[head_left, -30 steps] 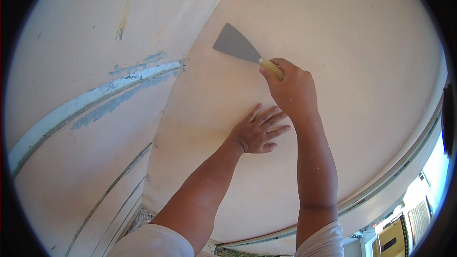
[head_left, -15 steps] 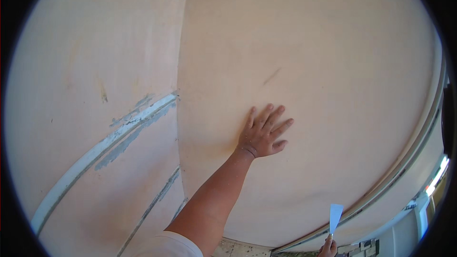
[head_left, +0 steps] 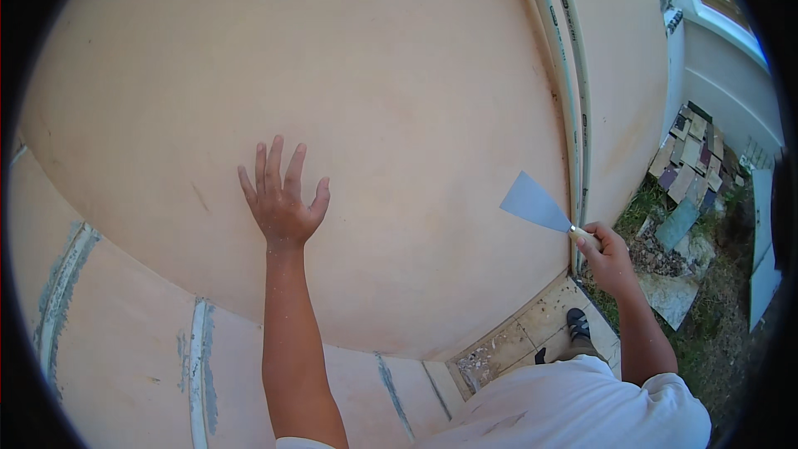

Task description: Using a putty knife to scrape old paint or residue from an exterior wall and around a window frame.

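Observation:
My left hand lies with fingers spread on a pale peach wall; it holds nothing. To the right, my right hand is wrapped round the light-coloured handle of a putty knife. The knife's wide, flat blade points up and left, in front of the wall's right part. Whether the blade touches the wall I cannot tell. A short dark scuff marks the wall left of my left hand.
Pale vertical pipes run up the wall's right edge. Grey-patched white strips cross the adjoining wall at lower left. Tiled floor lies below, with my shoe on it. Stacked tiles and broken slabs lie on grass at right.
The view has swung right and down, bringing my right hand and the putty knife fully into sight. My left hand stays spread on the wall; my right still grips the knife.

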Demonstrator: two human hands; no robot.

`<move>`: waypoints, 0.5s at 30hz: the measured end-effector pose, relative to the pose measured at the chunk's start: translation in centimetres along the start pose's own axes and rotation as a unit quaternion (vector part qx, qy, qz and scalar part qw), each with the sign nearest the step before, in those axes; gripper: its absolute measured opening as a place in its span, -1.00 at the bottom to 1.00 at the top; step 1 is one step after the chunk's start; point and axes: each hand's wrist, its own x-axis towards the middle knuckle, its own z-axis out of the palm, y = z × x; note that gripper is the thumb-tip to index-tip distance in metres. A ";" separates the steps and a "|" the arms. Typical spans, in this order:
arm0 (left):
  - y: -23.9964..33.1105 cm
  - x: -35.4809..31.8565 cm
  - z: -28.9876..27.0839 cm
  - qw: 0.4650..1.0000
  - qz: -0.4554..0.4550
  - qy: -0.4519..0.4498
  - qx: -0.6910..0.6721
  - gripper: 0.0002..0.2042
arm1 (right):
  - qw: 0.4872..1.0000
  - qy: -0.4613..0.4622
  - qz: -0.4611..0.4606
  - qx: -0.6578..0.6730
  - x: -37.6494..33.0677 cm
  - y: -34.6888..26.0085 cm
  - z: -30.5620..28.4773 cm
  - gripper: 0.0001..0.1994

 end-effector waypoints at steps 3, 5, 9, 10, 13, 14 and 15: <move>1.1 6.2 -0.2 0.996 0.084 -0.005 -0.018 -0.44 | 0.998 -0.012 -0.012 0.063 5.4 1.0 1.1 -0.84; 1.0 10.5 0.7 0.992 0.123 -0.007 -0.006 -0.47 | 0.986 -0.039 -0.034 0.161 8.6 -0.1 3.2 -0.78; 2.6 19.2 3.5 0.986 0.163 0.011 0.021 -0.51 | 0.970 -0.066 -0.074 0.223 13.4 -3.0 5.8 -0.75; 3.4 21.3 4.2 0.984 0.169 0.040 0.030 -0.52 | 0.969 -0.066 -0.071 0.225 14.7 -3.5 6.1 -0.75; 8.0 26.0 6.7 0.977 0.169 0.127 -0.011 -0.51 | 0.953 -0.089 -0.124 0.261 18.8 -4.7 6.0 -0.73; 9.1 26.5 8.3 0.977 0.172 0.123 -0.016 -0.51 | 0.950 -0.092 -0.149 0.259 19.9 -5.1 5.9 -0.72; 10.2 26.4 9.7 0.978 0.150 0.141 -0.037 -0.49 | 0.946 -0.095 -0.173 0.257 20.9 -5.1 5.6 -0.71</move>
